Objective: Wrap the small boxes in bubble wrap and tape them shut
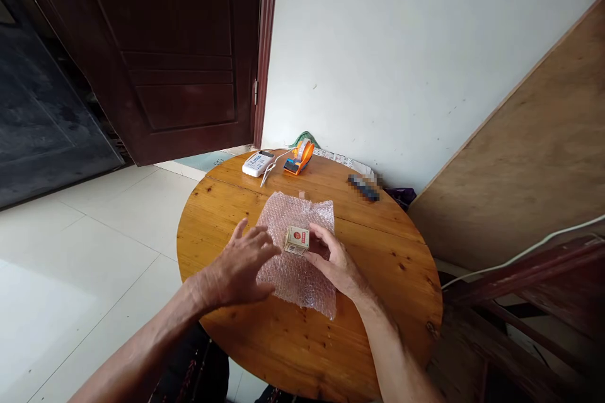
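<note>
A sheet of bubble wrap lies flat on the round wooden table. A small printed box stands on the middle of the sheet. My right hand holds the box from its right side, fingers closed against it. My left hand lies on the sheet's left part with its fingers spread, their tips just short of the box.
At the table's far edge sit a white device with a white cord, an orange tape dispenser and a dark flat object. A dark wooden door stands behind, a wooden board leans at right.
</note>
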The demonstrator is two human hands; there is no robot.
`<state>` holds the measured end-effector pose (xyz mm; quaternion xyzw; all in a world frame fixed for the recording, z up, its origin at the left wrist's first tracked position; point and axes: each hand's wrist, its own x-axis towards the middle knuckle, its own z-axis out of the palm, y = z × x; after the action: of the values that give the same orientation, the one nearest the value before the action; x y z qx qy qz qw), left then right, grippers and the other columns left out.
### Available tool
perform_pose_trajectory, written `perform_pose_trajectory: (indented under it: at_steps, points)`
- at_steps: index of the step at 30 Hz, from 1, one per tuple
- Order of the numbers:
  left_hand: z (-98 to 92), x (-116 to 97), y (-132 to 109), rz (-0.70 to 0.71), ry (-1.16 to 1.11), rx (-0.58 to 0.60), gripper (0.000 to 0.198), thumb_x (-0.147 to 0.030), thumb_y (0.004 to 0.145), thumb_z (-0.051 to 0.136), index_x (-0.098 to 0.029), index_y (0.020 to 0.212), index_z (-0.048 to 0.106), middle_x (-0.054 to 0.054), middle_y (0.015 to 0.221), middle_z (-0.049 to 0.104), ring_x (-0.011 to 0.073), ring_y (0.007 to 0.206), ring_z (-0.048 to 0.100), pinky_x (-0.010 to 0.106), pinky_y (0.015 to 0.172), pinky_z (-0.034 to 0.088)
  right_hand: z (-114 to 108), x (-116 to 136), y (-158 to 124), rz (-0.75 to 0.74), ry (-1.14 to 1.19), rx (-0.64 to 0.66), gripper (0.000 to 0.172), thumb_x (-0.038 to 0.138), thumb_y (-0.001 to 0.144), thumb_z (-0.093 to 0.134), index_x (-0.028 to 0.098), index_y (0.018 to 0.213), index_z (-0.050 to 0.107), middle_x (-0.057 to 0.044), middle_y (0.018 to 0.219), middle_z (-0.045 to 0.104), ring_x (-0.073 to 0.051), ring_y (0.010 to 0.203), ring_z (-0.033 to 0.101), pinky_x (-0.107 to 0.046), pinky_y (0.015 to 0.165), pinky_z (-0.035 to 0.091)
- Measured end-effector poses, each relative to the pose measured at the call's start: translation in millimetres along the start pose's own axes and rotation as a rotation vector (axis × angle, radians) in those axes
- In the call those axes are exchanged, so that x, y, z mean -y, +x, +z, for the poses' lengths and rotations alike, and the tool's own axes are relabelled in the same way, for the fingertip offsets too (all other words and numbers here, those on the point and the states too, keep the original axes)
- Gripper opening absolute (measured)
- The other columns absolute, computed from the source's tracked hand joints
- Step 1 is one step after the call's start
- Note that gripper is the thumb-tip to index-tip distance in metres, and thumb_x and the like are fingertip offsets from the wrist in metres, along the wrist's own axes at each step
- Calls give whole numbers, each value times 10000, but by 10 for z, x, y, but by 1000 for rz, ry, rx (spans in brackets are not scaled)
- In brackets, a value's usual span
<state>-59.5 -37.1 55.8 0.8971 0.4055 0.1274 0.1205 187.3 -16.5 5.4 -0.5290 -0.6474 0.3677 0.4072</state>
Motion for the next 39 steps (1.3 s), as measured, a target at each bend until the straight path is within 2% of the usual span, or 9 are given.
perform_pose_trajectory:
  at_steps: [4,10,14,18,23,26,30,34,39]
  points:
    - [170,-149,-175,62,55,5,380,-221,707,681,-246,1080,616,85,1196,619,300,1293,462,611,1193,108,-2,13,-10,-11,-1,-13,539,221,720,679,250,1252,593,-66,1244,676,-266,1178,602,-477,1074,410]
    - [419,-95,-112,95,66,-120,142,-113,798,547,-231,814,624,41,1095,672,245,1244,517,542,1215,126,8,55,-31,-9,6,0,582,196,698,666,260,1272,590,-57,1236,680,-268,1183,601,-489,1096,395]
    - [301,-138,19,53,-10,-223,143,-113,783,539,-228,756,620,21,926,702,195,991,629,464,1184,262,-71,74,-32,49,117,17,532,360,761,701,275,1276,597,-61,1300,653,-282,1243,563,-489,1119,363]
    - [87,-202,338,-140,-1,-333,116,-142,769,538,-209,731,625,17,709,677,179,745,636,423,1084,393,-210,119,-27,99,360,-9,582,688,841,535,270,1235,632,-81,1264,675,-295,1252,557,-488,1117,353]
    - [19,-121,739,-311,31,-224,145,-189,785,533,-211,808,674,48,763,715,242,829,665,352,825,502,-290,137,-18,92,366,5,705,682,695,708,261,1255,623,-85,1304,646,-318,1306,496,-475,1094,361]
    - [74,-35,806,-358,36,-200,152,-209,797,539,-221,830,686,44,790,725,238,844,677,334,825,492,-231,148,13,161,197,-83,595,507,666,785,252,1185,648,-75,1215,680,-296,1134,595,-428,953,454]
    - [149,38,800,-402,-35,-196,164,-221,812,535,-231,846,695,34,818,738,223,831,688,307,791,491,-165,219,85,136,-10,-98,200,408,721,683,215,761,649,16,677,632,-165,655,554,-291,633,423]
    - [198,66,820,-404,-112,-195,163,-226,815,538,-231,839,699,33,828,742,219,819,688,300,774,491,-224,287,138,153,-176,-37,202,359,724,632,215,596,572,54,514,483,-117,509,402,-258,505,302]
    - [203,103,825,-420,-252,-191,160,-217,802,548,-212,848,702,31,804,737,202,764,685,287,727,495,-323,212,155,193,-230,2,261,364,728,622,209,545,519,54,503,438,-110,499,374,-254,483,263]
